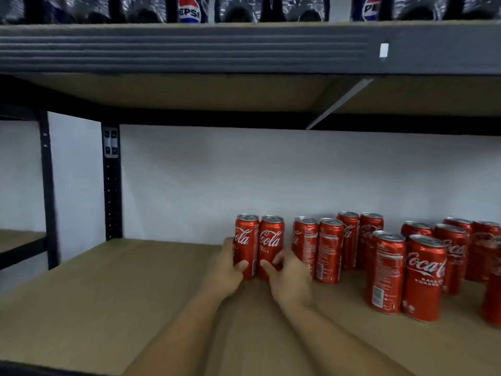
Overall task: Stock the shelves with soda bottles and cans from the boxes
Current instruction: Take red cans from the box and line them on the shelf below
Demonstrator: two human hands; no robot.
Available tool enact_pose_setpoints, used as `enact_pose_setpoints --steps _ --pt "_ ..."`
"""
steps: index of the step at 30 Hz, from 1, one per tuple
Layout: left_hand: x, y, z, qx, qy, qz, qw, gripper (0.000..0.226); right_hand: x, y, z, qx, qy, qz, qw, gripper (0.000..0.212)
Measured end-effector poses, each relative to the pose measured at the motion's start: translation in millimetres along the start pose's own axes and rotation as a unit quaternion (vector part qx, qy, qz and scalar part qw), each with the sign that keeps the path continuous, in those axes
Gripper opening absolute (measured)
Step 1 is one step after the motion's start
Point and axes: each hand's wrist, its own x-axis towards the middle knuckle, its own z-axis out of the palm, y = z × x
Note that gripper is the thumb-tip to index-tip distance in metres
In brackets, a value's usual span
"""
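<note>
A shop stockroom: metal shelving [111,185] with board decks holds rows of cola cans [423,278] (Pepsi bottles [189,9] above).

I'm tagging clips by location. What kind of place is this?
Likely a shop stockroom: bare metal shelving, rows of Coca-Cola cans on the board shelf, Pepsi bottles above. The left hand and right hand each grip a can.

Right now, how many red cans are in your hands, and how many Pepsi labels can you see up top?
Left hand grips red can: 1
Right hand grips red can: 1
Pepsi labels: 2
Total: 4
</note>
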Motion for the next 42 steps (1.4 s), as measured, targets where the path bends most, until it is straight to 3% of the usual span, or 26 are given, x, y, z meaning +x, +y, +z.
enact_pose_setpoints --steps 8,17,23,27,35,38,42 --pt "19 -18 13 0.040 0.049 0.058 0.996 0.048 16 20 18 -0.004 -0.003 -0.043 0.999 0.002" --pt "21 -21 13 0.102 0.032 0.063 0.992 0.044 12 18 18 -0.064 -0.080 -0.058 0.993 0.036" --pt "22 -26 13 0.096 -0.005 0.057 0.994 0.063 13 18 18 -0.072 -0.120 -0.054 0.989 0.044" --pt "25 -29 15 0.104 -0.002 0.066 0.992 0.061 15 20 20 -0.080 -0.135 -0.059 0.986 0.045" --pt "13 -15 13 0.229 -0.060 0.053 0.970 0.074 10 19 13 -0.122 -0.192 -0.075 0.971 0.048" --pt "-7 0 9 0.293 -0.118 0.049 0.948 0.059 -3 22 -4 -0.166 -0.226 -0.103 0.955 0.037" --pt "-44 17 7 0.296 -0.132 0.074 0.943 0.029 -34 24 -40 -0.203 -0.255 -0.114 0.939 0.042"
